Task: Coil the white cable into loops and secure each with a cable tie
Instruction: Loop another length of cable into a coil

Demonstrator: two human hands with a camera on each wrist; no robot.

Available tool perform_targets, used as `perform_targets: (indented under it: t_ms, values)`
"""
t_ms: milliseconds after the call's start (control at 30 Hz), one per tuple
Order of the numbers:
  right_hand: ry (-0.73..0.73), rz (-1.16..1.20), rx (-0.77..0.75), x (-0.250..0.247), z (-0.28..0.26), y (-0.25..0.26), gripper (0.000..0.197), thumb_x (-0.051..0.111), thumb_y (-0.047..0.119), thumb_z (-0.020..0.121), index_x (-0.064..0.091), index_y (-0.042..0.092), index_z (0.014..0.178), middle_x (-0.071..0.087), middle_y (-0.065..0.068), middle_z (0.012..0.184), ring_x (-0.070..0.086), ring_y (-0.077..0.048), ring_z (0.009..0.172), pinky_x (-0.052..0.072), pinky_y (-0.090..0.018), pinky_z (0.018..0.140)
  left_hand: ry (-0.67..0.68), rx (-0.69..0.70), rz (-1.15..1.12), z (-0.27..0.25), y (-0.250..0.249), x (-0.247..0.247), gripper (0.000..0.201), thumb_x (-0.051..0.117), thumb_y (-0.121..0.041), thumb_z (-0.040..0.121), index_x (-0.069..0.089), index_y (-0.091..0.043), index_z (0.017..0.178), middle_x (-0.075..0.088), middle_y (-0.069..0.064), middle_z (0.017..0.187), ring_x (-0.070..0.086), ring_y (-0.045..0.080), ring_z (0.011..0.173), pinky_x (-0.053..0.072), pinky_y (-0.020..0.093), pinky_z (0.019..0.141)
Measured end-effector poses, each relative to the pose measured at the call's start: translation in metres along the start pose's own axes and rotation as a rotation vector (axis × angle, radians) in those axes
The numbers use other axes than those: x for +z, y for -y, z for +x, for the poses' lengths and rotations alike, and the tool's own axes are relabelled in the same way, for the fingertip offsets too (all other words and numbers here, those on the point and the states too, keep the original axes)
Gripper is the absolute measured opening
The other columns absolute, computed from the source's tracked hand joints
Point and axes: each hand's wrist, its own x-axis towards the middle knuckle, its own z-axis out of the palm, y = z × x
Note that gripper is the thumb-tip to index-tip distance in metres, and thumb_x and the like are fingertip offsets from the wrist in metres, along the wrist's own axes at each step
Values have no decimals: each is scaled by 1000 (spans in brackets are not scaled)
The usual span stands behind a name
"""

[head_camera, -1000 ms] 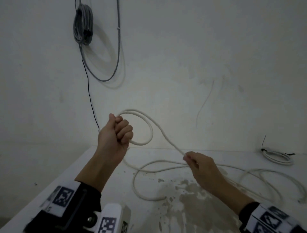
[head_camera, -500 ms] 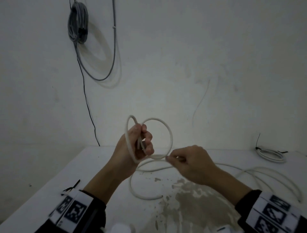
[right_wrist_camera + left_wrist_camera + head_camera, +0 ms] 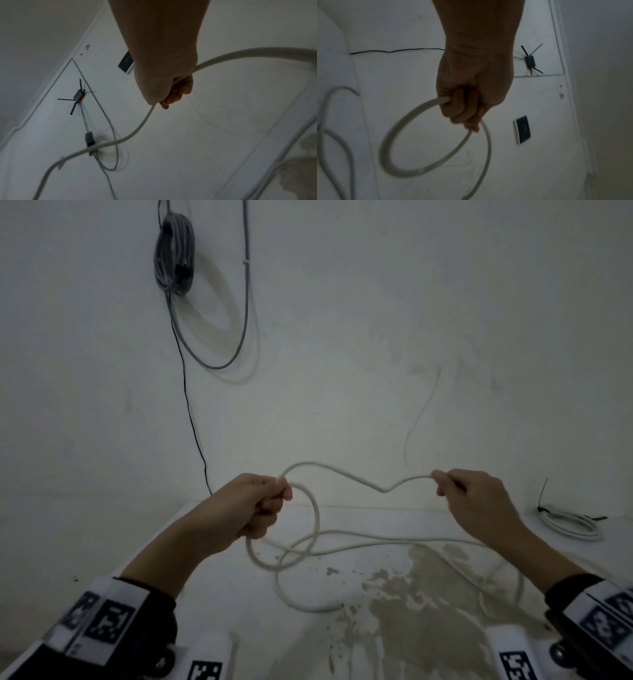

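Observation:
My left hand (image 3: pixel 263 508) grips a small coil of the white cable (image 3: pixel 315 529), held above the table; the loop hangs below the fist, and in the left wrist view the loop (image 3: pixel 426 142) curves out from the curled fingers of the left hand (image 3: pixel 465 108). A free stretch of cable (image 3: pixel 356 479) runs rightward to my right hand (image 3: pixel 455 487), which pinches it at about the same height. In the right wrist view the cable (image 3: pixel 137 129) passes through the curled right hand (image 3: pixel 173 93). The rest trails in slack curves on the table (image 3: pixel 239 594).
A finished white coil with a black cable tie (image 3: pixel 568 523) lies at the table's far right. A grey cable bundle (image 3: pixel 174 251) and a thin black wire (image 3: pixel 191 419) hang on the wall behind. The tabletop has a stained, worn patch (image 3: pixel 411 594) near the front.
My hands have moved apart: the right hand has slid rightward along the cable, drawing out a free stretch. The left hand has dropped and turned, and its coil now hangs below the fist.

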Motion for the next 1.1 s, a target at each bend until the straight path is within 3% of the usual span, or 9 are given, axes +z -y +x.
perform_targets:
  t_ms: [167, 333, 400, 533, 633, 733, 900, 1000, 1100]
  values:
    - [409, -378, 107, 8, -3, -17, 30, 45, 38, 95, 56, 18, 75, 64, -2, 81, 58, -22, 75, 44, -30, 67, 234, -111, -13, -10, 1, -6, 26, 36, -23, 95, 48, -10, 76, 26, -10, 50, 17, 2, 38, 14, 13, 36]
    - [671, 354, 8, 22, -37, 53, 32, 33, 44, 96, 55, 34, 118, 66, 13, 107, 57, 6, 102, 40, -9, 81, 241, -90, -158, 0, 4, 20, 27, 37, -25, 94, 48, -13, 73, 25, -10, 49, 18, 1, 36, 17, 12, 32]
    - [638, 625, -10, 21, -47, 76, 34, 34, 41, 96, 58, 28, 117, 70, 5, 104, 64, -2, 99, 46, -9, 82, 230, -78, -224, 1, 3, 27, 26, 39, -26, 92, 48, -13, 72, 26, -10, 48, 19, 1, 35, 18, 12, 32]
    - [530, 933, 33, 14, -54, 97, 31, 50, 32, 86, 59, 17, 111, 72, -12, 93, 71, -23, 86, 59, -32, 75, 187, -56, -296, 1, 4, 28, 30, 35, -25, 97, 47, -14, 72, 25, -10, 48, 19, 1, 35, 18, 13, 33]
    - [488, 885, 26, 16, -55, 96, 15, 52, 10, 92, 61, 11, 104, 74, -9, 93, 70, -19, 91, 59, -38, 78, 176, -55, -285, 1, 5, 27, 29, 35, -24, 97, 46, -14, 73, 25, -10, 48, 18, 2, 36, 17, 13, 34]
    - [425, 696, -29, 22, -54, 95, 17, 42, 10, 97, 57, 15, 94, 72, 0, 94, 69, -9, 90, 58, -33, 79, 200, -63, -250, -1, 5, 27, 26, 39, -24, 95, 50, -13, 75, 26, -10, 48, 18, 2, 36, 17, 13, 34]
    - [370, 578, -161, 23, -52, 94, 19, 39, 11, 99, 55, 19, 94, 64, 5, 84, 66, -14, 64, 50, -24, 49, 330, -108, -255, -5, 4, 28, 20, 47, -23, 88, 56, -8, 77, 28, -9, 47, 21, 0, 35, 20, 11, 31]
    - [434, 489, -277, 25, -53, 94, 21, 42, 9, 98, 59, 21, 92, 61, 12, 73, 58, -7, 64, 42, -12, 54, 421, -109, -290, -5, 7, 28, 20, 46, -22, 91, 55, -9, 81, 30, -11, 46, 25, 0, 34, 25, 11, 32]
    - [450, 516, -220, 25, -51, 93, 22, 42, 15, 98, 62, 23, 95, 61, 4, 71, 58, -15, 72, 46, -22, 63, 418, -77, -337, -4, 9, 30, 20, 45, -25, 89, 55, -12, 78, 30, -12, 46, 25, -1, 34, 26, 11, 34]
